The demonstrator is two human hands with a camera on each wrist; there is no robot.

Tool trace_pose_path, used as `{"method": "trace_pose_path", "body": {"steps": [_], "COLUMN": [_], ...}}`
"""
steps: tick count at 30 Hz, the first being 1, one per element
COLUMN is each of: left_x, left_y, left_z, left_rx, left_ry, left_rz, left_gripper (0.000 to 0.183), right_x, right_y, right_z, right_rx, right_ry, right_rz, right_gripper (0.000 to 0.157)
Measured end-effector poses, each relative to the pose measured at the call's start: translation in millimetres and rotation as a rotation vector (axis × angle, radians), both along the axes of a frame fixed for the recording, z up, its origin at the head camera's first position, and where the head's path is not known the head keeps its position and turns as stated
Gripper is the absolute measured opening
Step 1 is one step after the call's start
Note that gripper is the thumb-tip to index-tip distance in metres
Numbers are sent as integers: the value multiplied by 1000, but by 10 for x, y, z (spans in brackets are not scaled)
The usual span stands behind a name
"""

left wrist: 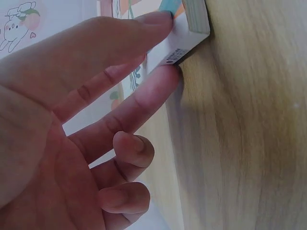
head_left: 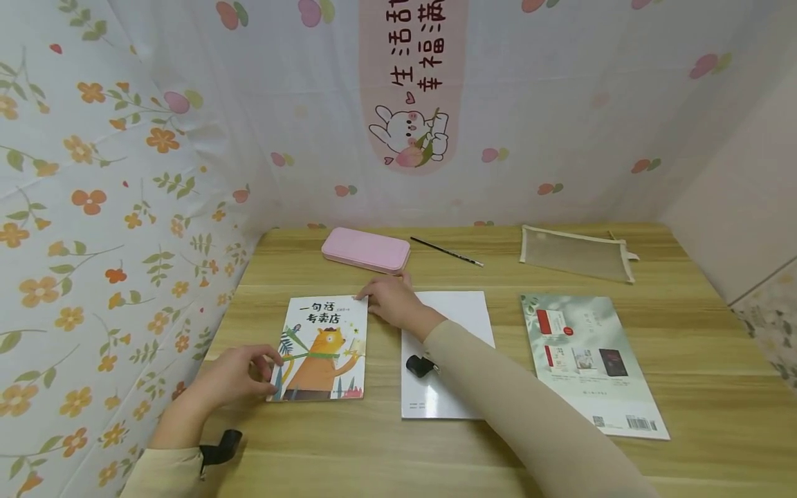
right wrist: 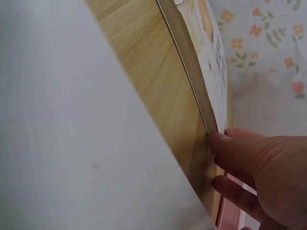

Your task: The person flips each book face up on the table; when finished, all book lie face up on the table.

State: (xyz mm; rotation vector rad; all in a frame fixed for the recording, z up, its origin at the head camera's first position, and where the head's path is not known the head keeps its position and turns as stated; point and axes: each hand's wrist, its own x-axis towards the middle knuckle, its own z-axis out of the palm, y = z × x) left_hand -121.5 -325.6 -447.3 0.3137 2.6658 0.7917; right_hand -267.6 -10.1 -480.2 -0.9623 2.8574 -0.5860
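A picture book (head_left: 330, 346) with an orange bear on its cover lies face up at the left of the table. My left hand (head_left: 233, 377) holds its spine side: the thumb rests on the cover's edge and a finger touches the spine (left wrist: 168, 52), while the other fingers curl loosely. At the top right corner my right hand (head_left: 398, 302) grips the book, its thumb (right wrist: 223, 141) against the page edge and other fingers around the corner. My right forearm crosses a white booklet (head_left: 445, 387) lying beside the picture book.
Behind the books lie a pink pencil case (head_left: 366, 249), a black pencil (head_left: 445, 252) and a mesh zip pouch (head_left: 575, 256). To the right is a pale green book (head_left: 591, 366), back cover up. Patterned cloth (head_left: 299, 138) hangs along the table's back and left sides.
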Motion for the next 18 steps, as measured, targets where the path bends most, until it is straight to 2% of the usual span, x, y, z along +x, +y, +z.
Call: {"method": "trace_pose_path", "body": {"steps": [6,13,18], "left_x": [0,-28,-88], "left_y": [37,144,333], "left_z": [34,29,34], "left_rx": [11,38,100], "left_ry": [7,144,187], "left_rz": [-5,12,20], "left_gripper": [35,40,35], "right_x": [73,238,333], "right_y": [70,368,688], "right_z": [61,96,81], "right_rx": [2,-41,-67], "right_ry": [-14,-37,-40], "right_rz": [12,-3,-56], "right_gripper": [35,29,29]}}
